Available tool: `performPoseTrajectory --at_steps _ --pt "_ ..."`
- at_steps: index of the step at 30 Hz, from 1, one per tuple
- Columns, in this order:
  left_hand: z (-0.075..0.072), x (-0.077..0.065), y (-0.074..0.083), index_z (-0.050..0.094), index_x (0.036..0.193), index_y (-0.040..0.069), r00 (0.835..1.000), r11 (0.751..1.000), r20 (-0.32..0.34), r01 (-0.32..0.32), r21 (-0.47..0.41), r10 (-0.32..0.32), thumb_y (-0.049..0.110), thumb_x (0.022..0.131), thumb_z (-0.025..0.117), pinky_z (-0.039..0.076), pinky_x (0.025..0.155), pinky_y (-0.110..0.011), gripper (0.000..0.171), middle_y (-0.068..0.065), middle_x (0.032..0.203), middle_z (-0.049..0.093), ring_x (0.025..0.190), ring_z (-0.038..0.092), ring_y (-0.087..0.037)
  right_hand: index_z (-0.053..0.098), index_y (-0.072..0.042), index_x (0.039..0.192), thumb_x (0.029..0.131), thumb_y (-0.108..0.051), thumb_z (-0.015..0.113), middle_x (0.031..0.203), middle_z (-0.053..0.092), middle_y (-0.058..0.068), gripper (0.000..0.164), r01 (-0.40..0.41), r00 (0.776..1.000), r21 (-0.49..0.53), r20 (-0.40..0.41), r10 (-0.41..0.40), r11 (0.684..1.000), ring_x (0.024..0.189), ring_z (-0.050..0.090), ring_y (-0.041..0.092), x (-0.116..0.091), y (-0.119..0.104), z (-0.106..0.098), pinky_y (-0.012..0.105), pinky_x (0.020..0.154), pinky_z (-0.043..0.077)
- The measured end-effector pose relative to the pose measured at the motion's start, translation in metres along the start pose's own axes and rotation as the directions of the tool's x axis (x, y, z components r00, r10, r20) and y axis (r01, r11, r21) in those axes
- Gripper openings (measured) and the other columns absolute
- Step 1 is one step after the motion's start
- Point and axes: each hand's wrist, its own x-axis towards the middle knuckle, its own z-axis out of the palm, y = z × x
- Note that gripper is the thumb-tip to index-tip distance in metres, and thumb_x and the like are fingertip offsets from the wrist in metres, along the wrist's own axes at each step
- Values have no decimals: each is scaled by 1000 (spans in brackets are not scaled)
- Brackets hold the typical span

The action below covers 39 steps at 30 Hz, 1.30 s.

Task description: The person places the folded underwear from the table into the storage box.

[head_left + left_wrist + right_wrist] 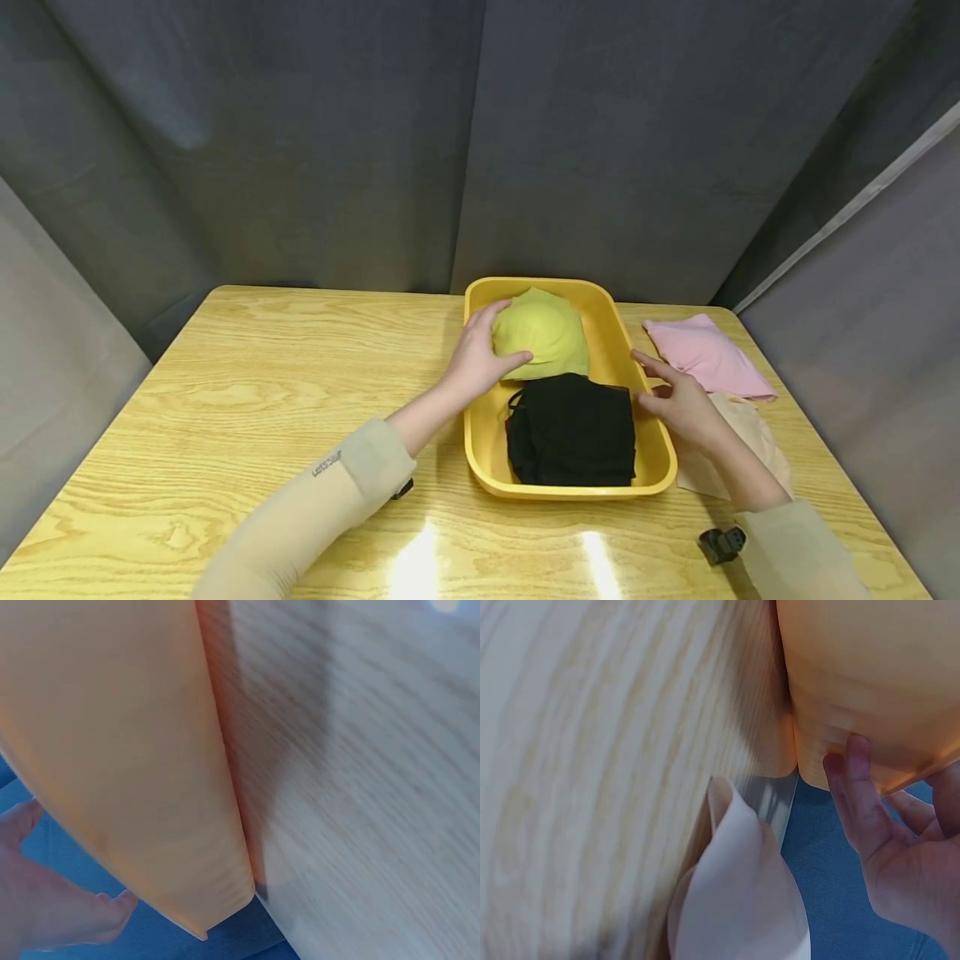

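A yellow plastic tub [495, 486] sits on the table. Inside, toward the back, is a yellow-green garment [546, 333] with a rounded, cup-like top. A folded black garment [573, 433] with a thin strap loop lies in front of it. My left hand [480, 354] reaches over the tub's left rim, fingers and thumb spread along the yellow-green garment's left side. At the right rim is my right hand [686, 407], its fingers extended; in the right wrist view its fingertips [859, 746] are against the tub's outer wall [870, 682].
Right of the tub lie a pink garment [705, 354] and a beige garment [750, 442], the latter partly behind my right forearm. Wood-grain table [315, 375] extends left of the tub. Grey curtains [337, 150] hang close behind the table's back edge.
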Motion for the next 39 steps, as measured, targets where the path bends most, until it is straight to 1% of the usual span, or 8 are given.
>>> performPoseTrajectory --at_steps 4,11,15,19,22,25,33,39 --pt "-7 -9 1 40 142 15 999 999 -21 -39 -11 39 23 77 79 33 109 -44 76 -5 144 41 133 36 -25 39 -6 144 87 -3 61 122 48 29 61 -6 1000 -11 0 6 1000 79 60 27 0 1 0 18 67 50" --pt "-19 -26 1 43 140 21 997 1000 -78 6 -30 -8 28 77 79 38 104 -46 73 -2 143 42 129 41 -27 36 -7 145 87 -4 60 126 45 29 63 -24 1000 6 14 24 1000 81 60 27 -1 0 -1 18 67 51" --pt "-23 -33 -1 44 139 19 995 998 -100 -10 -63 4 27 77 79 39 104 -44 72 -4 143 42 128 42 -28 36 -6 145 87 -3 60 125 45 30 64 -26 1000 6 15 26 1000 79 58 27 -1 -1 -1 18 67 50" --pt "-26 -41 -3 44 139 17 994 994 -101 -44 -101 33 21 77 79 40 104 -47 71 -5 140 42 128 42 -30 35 -7 146 87 -5 60 126 46 31 64 -41 999 -8 13 41 999 80 58 27 -2 -2 -1 17 67 49" --pt "-27 -49 -5 43 139 18 995 993 -91 -43 -108 33 21 78 79 40 102 -49 71 -4 139 43 126 42 -32 36 -7 146 87 -6 61 126 46 31 63 -48 999 -9 11 48 999 80 58 27 -2 -2 -1 18 67 49" --pt "-28 -56 -8 42 140 17 996 994 -84 -26 -109 17 22 78 78 43 97 -49 71 -4 138 43 124 44 -33 35 -7 146 87 -6 61 126 46 31 64 -48 999 -5 13 48 999 81 58 27 -2 -3 -1 18 67 50" --pt "-32 -71 -13 40 141 20 997 992 -66 37 -124 -45 24 80 77 49 90 -44 71 -3 140 43 120 49 -29 35 -7 145 87 -4 60 125 46 31 63 -36 999 3 14 36 999 80 59 27 -1 -1 -1 18 67 50" --pt "-34 -77 -15 38 143 15 994 986 -25 100 -134 -104 20 83 74 50 88 -46 70 -7 142 40 116 50 -30 37 -5 144 87 -3 60 121 46 28 62 -8 1000 3 9 8 1000 77 60 24 -1 -1 0 19 66 51"
